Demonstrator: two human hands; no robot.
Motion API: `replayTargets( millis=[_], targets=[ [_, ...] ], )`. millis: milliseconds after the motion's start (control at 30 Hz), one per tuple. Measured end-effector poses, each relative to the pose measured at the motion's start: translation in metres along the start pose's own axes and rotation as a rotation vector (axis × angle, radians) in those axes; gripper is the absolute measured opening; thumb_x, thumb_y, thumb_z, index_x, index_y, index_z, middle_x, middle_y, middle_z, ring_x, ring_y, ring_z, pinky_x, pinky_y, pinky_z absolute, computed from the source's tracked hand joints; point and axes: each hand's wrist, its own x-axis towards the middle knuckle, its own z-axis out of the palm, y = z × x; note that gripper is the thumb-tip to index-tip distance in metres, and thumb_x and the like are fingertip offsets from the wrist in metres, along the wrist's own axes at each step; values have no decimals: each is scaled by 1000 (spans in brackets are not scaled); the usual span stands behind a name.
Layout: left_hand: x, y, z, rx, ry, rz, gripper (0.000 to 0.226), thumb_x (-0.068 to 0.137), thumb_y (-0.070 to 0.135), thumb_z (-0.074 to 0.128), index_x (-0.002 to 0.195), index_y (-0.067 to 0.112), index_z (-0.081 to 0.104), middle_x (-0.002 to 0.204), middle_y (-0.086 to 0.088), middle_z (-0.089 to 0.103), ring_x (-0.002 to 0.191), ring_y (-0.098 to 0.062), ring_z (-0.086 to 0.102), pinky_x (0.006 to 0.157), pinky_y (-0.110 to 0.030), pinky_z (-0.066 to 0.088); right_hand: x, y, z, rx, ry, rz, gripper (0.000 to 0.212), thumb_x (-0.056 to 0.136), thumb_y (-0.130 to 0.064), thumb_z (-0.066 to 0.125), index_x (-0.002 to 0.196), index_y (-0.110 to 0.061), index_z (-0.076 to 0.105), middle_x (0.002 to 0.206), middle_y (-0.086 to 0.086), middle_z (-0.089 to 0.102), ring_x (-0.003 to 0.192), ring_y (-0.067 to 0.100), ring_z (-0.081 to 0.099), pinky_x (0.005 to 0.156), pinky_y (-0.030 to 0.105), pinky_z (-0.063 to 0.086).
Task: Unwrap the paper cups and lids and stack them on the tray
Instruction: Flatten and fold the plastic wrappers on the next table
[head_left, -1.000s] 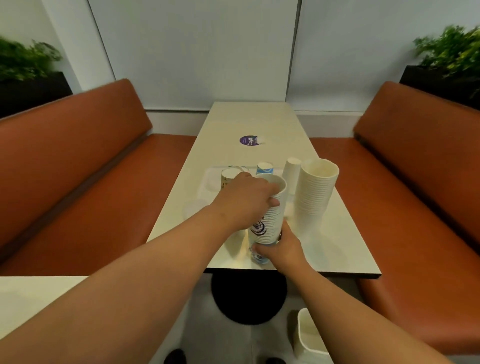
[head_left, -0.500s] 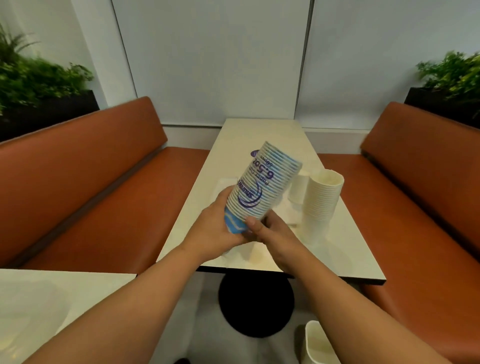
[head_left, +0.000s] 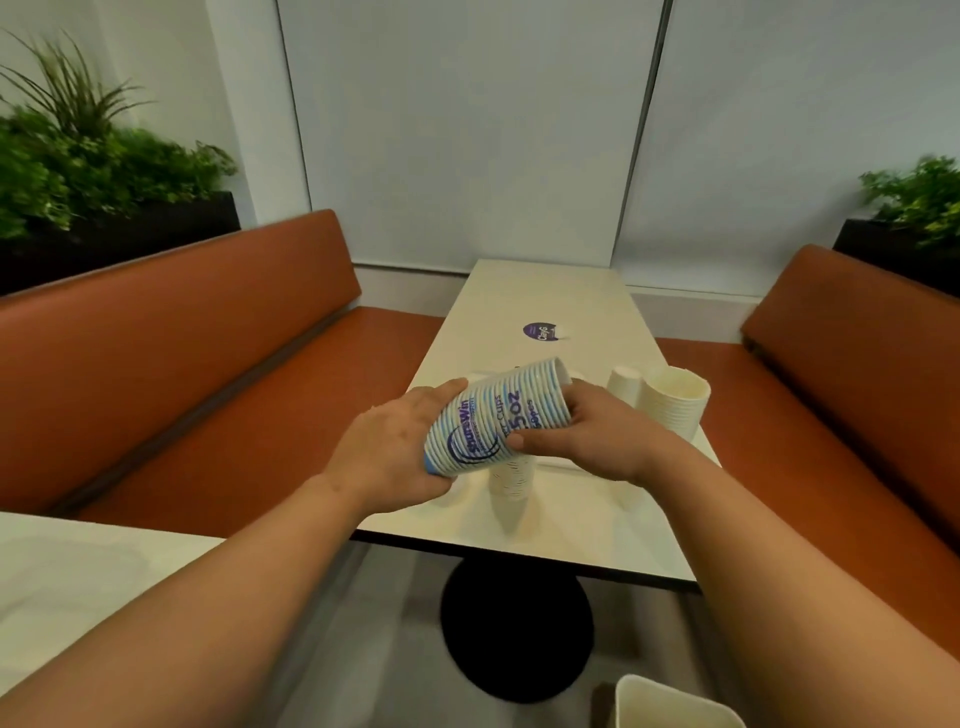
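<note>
- Nearest, at the bottom right, we see the corner of a white bin (head_left: 675, 701) on the floor, and at the left edge a second white tabletop (head_left: 78, 566).
- Above the near end of the table (head_left: 571, 540) we hold a wrapped sleeve of cups (head_left: 498, 415), printed in blue, tilted with its base low on the left and its mouth high on the right.
- Our left hand (head_left: 389, 452) cups the base end, fingers curled around it from the left and under.
- Our right hand (head_left: 592, 436) grips the mouth end, thumb (head_left: 530, 441) lying across the print and fingers wrapped over the rim on the far side.
- Just under the sleeve, an upside-down white cup stack (head_left: 511, 483) stands on the table.
- Behind our hands lies the tray (head_left: 475, 375), mostly hidden by them.
- To the right stand a tall white stack (head_left: 675, 405) with its mouth up and, just beside it, a slimmer stack (head_left: 623, 384).
- Farther along is a round purple sticker (head_left: 540, 331).
- Orange benches (head_left: 182, 364) flank the table, with plants (head_left: 104, 166) behind them and a pale wall (head_left: 467, 130) beyond.
</note>
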Motion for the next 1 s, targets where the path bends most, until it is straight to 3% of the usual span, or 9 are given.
replayTargets(
  millis=[67, 167, 233, 400, 533, 667, 767, 867, 1000],
  targets=[
    [-5, -4, 3, -96, 11, -22, 87, 69, 42, 75, 144, 41, 30, 135, 13, 53, 118, -11, 54, 92, -37, 51, 1, -5, 1, 98, 18, -25, 13, 84, -24, 77, 95, -28, 72, 96, -14, 73, 83, -5, 67, 75, 9, 51],
    [-14, -11, 9, -235, 80, -36, 82, 64, 36, 75, 134, 46, 33, 127, 23, 53, 112, -5, 54, 89, -33, 52, 8, -9, -6, 360, 240, -111, 17, 73, -26, 78, 83, -12, 75, 85, -2, 75, 82, 9, 67, 80, 22, 53],
    [-24, -19, 19, -279, 105, -76, 83, 64, 31, 78, 133, 49, 36, 126, 28, 52, 110, 0, 55, 89, -30, 51, 16, -14, -15, 524, 374, -165, 6, 76, -11, 75, 78, -9, 70, 72, -2, 70, 71, 12, 64, 72, 25, 51],
    [-53, -23, 43, -431, 130, -203, 87, 60, 18, 84, 119, 64, 38, 111, 38, 57, 96, 13, 57, 76, -1, 41, 31, -41, -45, 666, 643, -233, 21, 86, 7, 64, 83, -13, 65, 68, -4, 65, 64, 12, 62, 65, 29, 52],
    [-57, -18, 53, -546, 133, -297, 85, 60, 11, 88, 115, 55, 40, 102, 44, 56, 92, 15, 58, 68, 0, 42, 38, -37, -54, 902, 593, -286, 26, 90, -10, 66, 110, -27, 60, 104, 1, 64, 88, 15, 64, 73, 31, 55],
    [-50, -13, 54, -638, 122, -331, 85, 59, 12, 88, 122, 46, 42, 97, 32, 64, 91, 12, 61, 68, -2, 45, 39, 2, -28, 881, 552, -101, 73, 66, -33, 78, 130, -28, 43, 128, 5, 55, 97, 15, 63, 75, 33, 52],
    [-43, -5, 56, -719, 111, -342, 82, 59, 12, 88, 124, 39, 47, 100, 29, 66, 92, 6, 64, 72, -8, 48, 33, 30, 2, 784, 367, 2, 112, 45, -44, 88, 142, -23, 34, 136, 8, 53, 110, 19, 61, 84, 35, 50],
    [-35, 11, 60, -798, 64, -315, 79, 57, 13, 87, 123, 38, 50, 102, 24, 68, 93, -1, 67, 79, -21, 53, 34, 35, 30, 763, 235, -91, 95, 57, -32, 83, 139, -8, 44, 129, 16, 63, 114, 27, 64, 93, 39, 52],
    [-14, 35, 64, -912, 84, -302, 73, 51, 18, 84, 116, 30, 54, 101, 10, 71, 93, -11, 70, 86, -36, 57, 35, 19, 58, 832, 350, -222, 59, 66, -28, 80, 118, -5, 64, 107, 15, 72, 98, 28, 68, 87, 38, 54]
  ],
)
